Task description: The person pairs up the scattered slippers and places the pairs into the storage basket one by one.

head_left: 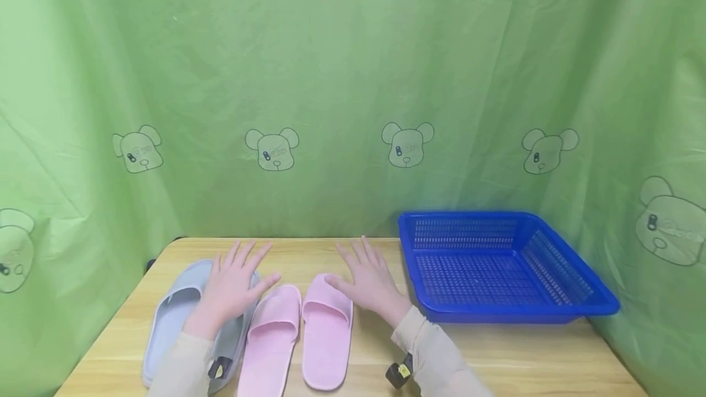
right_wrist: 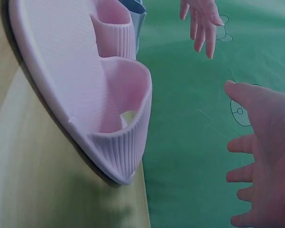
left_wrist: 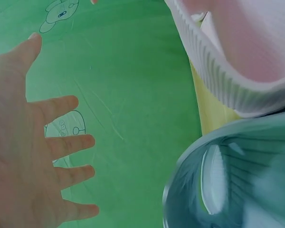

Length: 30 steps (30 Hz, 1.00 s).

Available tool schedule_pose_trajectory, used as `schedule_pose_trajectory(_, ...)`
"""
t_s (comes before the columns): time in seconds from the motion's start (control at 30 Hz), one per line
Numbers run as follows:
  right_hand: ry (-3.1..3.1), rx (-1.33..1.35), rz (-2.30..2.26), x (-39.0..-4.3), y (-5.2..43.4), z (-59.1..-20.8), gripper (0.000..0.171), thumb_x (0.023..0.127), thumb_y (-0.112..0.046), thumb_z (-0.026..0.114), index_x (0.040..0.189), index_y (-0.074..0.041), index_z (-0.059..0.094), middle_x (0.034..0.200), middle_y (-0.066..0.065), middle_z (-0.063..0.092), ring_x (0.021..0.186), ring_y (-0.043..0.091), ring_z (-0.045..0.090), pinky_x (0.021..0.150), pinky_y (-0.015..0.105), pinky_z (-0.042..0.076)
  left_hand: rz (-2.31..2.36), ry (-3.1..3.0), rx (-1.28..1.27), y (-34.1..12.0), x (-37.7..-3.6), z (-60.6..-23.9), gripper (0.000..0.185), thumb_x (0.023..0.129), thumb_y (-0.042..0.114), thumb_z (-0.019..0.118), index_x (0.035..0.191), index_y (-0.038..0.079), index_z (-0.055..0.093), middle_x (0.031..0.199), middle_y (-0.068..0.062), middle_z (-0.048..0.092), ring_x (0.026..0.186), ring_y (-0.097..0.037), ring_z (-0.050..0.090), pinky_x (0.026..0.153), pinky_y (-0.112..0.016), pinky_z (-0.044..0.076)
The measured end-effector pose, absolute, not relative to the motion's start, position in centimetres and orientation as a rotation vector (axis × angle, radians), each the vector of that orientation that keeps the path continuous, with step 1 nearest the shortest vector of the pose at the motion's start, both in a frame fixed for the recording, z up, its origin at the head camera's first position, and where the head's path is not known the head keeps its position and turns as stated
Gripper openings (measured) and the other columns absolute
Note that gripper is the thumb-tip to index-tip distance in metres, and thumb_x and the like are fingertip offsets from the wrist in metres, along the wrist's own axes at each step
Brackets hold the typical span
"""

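Observation:
Four slippers would be miscounted from afar, so by pairs: two pink slippers (head_left: 326,348) lie side by side, toes pointing away, in the middle of the head view. To their left is a pair of larger grey-blue slippers (head_left: 170,323), partly hidden by the left arm. My left hand (head_left: 234,283) hovers above the grey-blue pair, fingers spread and holding nothing. Over the toe of the right-hand pink slipper, my right hand (head_left: 371,277) is held with fingers spread, also holding nothing. Both wrist views show the palms apart from the slippers.
A blue plastic basket (head_left: 513,311) with mesh walls stands at the right rear of the wooden table (head_left: 496,354). Green curtain fabric (head_left: 342,78) with bear-head prints hangs behind and along both sides. A small black device (head_left: 399,372) is strapped at each wrist.

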State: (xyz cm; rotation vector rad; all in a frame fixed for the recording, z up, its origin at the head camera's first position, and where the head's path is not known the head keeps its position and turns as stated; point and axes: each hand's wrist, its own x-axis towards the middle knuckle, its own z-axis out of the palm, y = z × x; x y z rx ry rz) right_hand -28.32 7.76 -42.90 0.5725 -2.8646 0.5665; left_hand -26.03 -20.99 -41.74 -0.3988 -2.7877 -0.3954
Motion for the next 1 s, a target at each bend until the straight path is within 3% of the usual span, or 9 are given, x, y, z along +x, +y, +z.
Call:
schedule_pose_trajectory(0.23, -2.850, 0.603, 0.618, -27.9, 7.9, -43.5, 0.076, 0.091, -0.063, 0.050, 0.151, -0.017, 0.037, 0.159, 0.018, 0.028, 0.150, 0.041, 0.013, 0.120, 0.063, 0.015, -0.382, -2.799, -0.402, -20.7, -25.2, -42.0, 0.073, 0.092, 0.065, 0.047, 0.150, 0.023, 0.038, 0.155, -0.017, 0.037, 0.145, -0.045, 0.024, 0.111, -0.075, 0.014)
schedule_pose_trajectory(0.7, -2.890, 0.606, 0.680, -27.9, 7.8, -45.2, 0.078, 0.091, -0.064, 0.050, 0.151, -0.017, 0.036, 0.157, 0.018, 0.032, 0.149, 0.043, 0.017, 0.120, 0.061, 0.016, -0.355, -2.699, -0.549, -20.6, -24.6, -43.4, 0.063, 0.090, 0.053, 0.060, 0.142, 0.018, 0.051, 0.143, -0.016, 0.052, 0.136, -0.042, 0.042, 0.112, -0.066, 0.028)
schedule_pose_trajectory(1.0, -2.889, 0.664, 0.691, -27.7, 7.2, -46.3, 0.077, 0.090, -0.064, 0.051, 0.150, -0.016, 0.039, 0.155, 0.020, 0.035, 0.147, 0.044, 0.022, 0.118, 0.063, 0.021, -0.346, -2.705, -0.663, -20.4, -24.1, -44.4, 0.065, 0.090, 0.057, 0.058, 0.141, 0.017, 0.052, 0.143, -0.014, 0.053, 0.134, -0.039, 0.047, 0.110, -0.065, 0.033)
